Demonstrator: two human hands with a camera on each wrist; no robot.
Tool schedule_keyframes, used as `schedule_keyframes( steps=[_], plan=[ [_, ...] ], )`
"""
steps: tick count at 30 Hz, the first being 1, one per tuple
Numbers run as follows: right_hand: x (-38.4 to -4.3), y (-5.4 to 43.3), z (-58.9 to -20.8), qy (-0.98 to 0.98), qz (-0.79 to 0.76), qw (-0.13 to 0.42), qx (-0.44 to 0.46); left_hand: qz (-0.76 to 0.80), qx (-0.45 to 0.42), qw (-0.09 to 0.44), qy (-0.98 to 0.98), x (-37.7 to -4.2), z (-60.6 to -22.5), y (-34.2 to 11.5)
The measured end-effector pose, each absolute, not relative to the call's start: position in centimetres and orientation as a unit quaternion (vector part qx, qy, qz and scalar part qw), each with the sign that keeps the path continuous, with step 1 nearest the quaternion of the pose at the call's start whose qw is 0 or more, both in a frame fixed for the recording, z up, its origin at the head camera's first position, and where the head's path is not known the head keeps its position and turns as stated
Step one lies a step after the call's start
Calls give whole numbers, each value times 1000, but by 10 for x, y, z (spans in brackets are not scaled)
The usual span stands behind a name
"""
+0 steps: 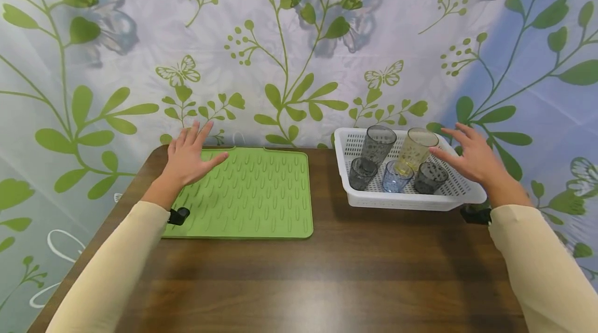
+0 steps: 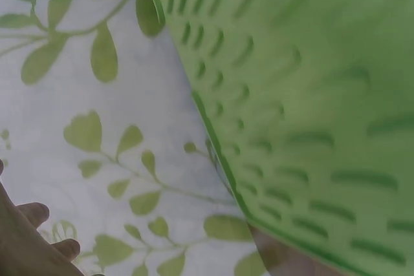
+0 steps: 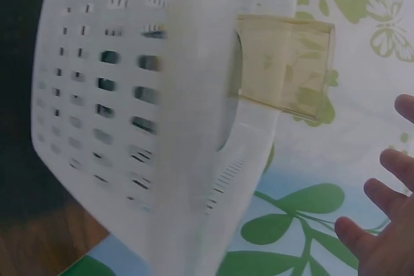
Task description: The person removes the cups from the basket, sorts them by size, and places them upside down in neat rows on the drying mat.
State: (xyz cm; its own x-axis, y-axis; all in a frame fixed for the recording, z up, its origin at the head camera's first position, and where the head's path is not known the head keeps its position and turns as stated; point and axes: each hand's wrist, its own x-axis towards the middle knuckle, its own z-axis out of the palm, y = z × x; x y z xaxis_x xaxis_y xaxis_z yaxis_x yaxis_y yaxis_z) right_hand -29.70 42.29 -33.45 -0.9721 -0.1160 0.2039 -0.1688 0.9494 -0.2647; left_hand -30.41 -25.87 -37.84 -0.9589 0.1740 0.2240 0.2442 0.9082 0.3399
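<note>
My left hand (image 1: 187, 156) hovers over the left part of a green ridged mat (image 1: 261, 193), fingers spread and holding nothing. My right hand (image 1: 474, 156) is held with spread fingers above the right end of a white perforated basket (image 1: 402, 202), also holding nothing. Inside the basket stand a tall grey glass (image 1: 379, 143), a tall yellow glass (image 1: 418, 147), a short blue glass (image 1: 397, 177) and two short dark grey glasses, one at the left (image 1: 362, 174) and one at the right (image 1: 430, 177). The yellow glass (image 3: 291, 66) rises above the basket's rim in the right wrist view.
A brown wooden table (image 1: 317, 271) carries the mat and the basket, with a strip of bare wood between them. Behind it hangs a cloth (image 1: 289, 53) printed with leaves and butterflies. Dark wrist bands with cameras (image 1: 179, 216) sit on both wrists.
</note>
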Motion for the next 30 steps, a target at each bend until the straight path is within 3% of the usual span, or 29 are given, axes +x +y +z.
schedule_keyframes(
  steps=[19,30],
  plan=[
    [-279,425,-365,-973,216,79,33,-253,-137,96,-953,-295,-393,-202],
    [-278,424,-370,-953,301,-3,-29,-327,-167,98,-925,-284,-407,-172]
  ],
)
